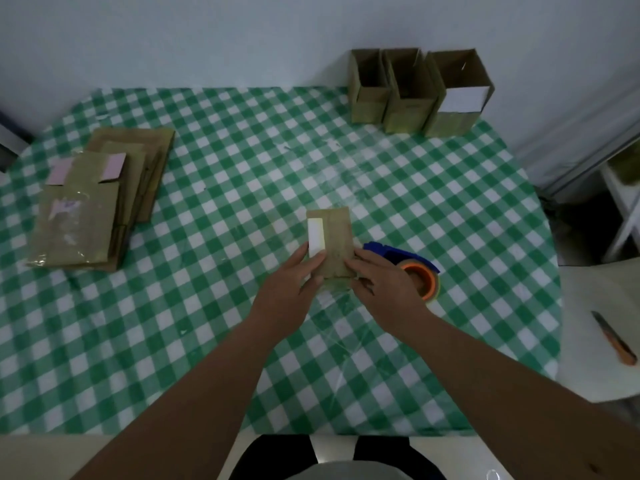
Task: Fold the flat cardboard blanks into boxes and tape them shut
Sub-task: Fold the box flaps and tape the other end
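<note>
Landmark: cardboard blank (333, 242), lying mid-table on the green-checked tablecloth (214, 306), long axis running away from the person. White label (316, 236) sits along its left edge.

Left hand (289, 292) holds the blank's near-left corner, thumb on top by the label, other fingers loosely curled at the edge. Right hand (382, 285) holds the near-right edge, fingertips on the cardboard; can't tell how far its fingers wrap under.

Tape dispenser (412, 268), blue with an orange roll, is just right of the blank, partly behind the right hand. Tight on that side.

Stack of flat blanks (100, 202) is well left of the blank, with a wide strip of bare cloth between. Three folded boxes (420, 93), tops open, stand in a row far beyond the blank and to its right, at the table's back edge near the wall; bare cloth in between.

Utility knife (614, 341) lies well right of the blank, off the cloth on a pale surface.
</note>
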